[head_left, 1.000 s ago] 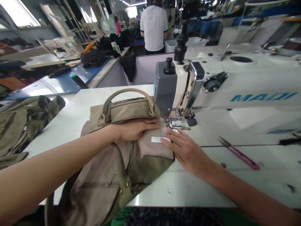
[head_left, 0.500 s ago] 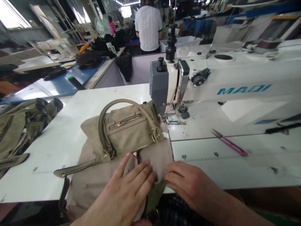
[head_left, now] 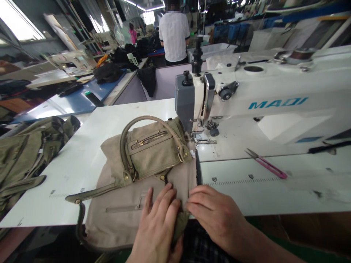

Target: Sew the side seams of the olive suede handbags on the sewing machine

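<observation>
An olive and beige handbag (head_left: 142, 171) with a curved handle and brass zips lies on the white sewing table (head_left: 82, 157), its far edge by the needle of the white sewing machine (head_left: 246, 98). My left hand (head_left: 160, 224) rests flat on the bag's near edge, fingers stretched out. My right hand (head_left: 214, 215) sits just right of it, fingertips curled and pinching the bag's fabric edge at the table's front.
Pink thread snips (head_left: 264, 163) lie on the table to the right. More olive bags (head_left: 24, 153) are piled at the left. A person in a white shirt (head_left: 174, 34) stands at the back, beyond other work tables with dark goods.
Both hands have drawn back from the needle area to the table's front edge. The bag has been turned and pulled towards me, now showing its zip pocket.
</observation>
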Demonstrator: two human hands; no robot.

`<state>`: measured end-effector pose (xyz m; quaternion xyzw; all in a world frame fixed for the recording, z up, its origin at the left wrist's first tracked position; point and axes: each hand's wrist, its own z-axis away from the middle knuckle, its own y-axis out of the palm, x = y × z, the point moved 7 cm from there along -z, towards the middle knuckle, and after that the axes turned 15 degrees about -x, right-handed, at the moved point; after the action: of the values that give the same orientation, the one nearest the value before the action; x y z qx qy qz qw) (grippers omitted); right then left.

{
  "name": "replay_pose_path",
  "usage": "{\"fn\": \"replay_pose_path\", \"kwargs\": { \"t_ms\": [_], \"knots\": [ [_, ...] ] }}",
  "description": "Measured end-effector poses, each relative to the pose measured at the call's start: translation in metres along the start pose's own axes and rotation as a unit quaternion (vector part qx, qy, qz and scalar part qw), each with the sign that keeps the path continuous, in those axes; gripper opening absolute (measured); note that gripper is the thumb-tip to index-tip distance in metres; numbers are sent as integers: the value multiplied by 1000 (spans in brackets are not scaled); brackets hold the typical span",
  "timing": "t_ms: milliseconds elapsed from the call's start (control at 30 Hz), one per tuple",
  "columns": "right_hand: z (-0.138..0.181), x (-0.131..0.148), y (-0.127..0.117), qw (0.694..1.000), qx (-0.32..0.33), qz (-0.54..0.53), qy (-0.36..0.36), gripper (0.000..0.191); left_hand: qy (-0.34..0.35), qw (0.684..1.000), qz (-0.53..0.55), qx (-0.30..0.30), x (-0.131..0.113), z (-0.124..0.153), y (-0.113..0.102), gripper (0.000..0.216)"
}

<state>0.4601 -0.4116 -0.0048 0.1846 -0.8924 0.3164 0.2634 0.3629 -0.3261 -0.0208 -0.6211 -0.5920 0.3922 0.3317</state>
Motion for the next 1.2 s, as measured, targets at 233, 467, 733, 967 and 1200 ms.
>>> {"fn": "replay_pose_path", "kwargs": {
  "t_ms": [233,467,733,967,1200],
  "knots": [
    [2,-4,27,996,-20,-76,31,22,157,954,-55,248,1,-27,-16,20],
    [7,-10,33,987,34,-102,118,36,217,929,90,286,14,-62,-38,40],
    [7,-7,36,992,40,-73,100,25,344,915,-34,209,41,-115,22,67],
    [13,-7,28,993,48,-84,62,24,147,951,-163,215,94,-98,16,57],
    [7,-4,18,992,94,-77,45,25,319,939,-32,123,40,-103,20,64]
  ]
}}
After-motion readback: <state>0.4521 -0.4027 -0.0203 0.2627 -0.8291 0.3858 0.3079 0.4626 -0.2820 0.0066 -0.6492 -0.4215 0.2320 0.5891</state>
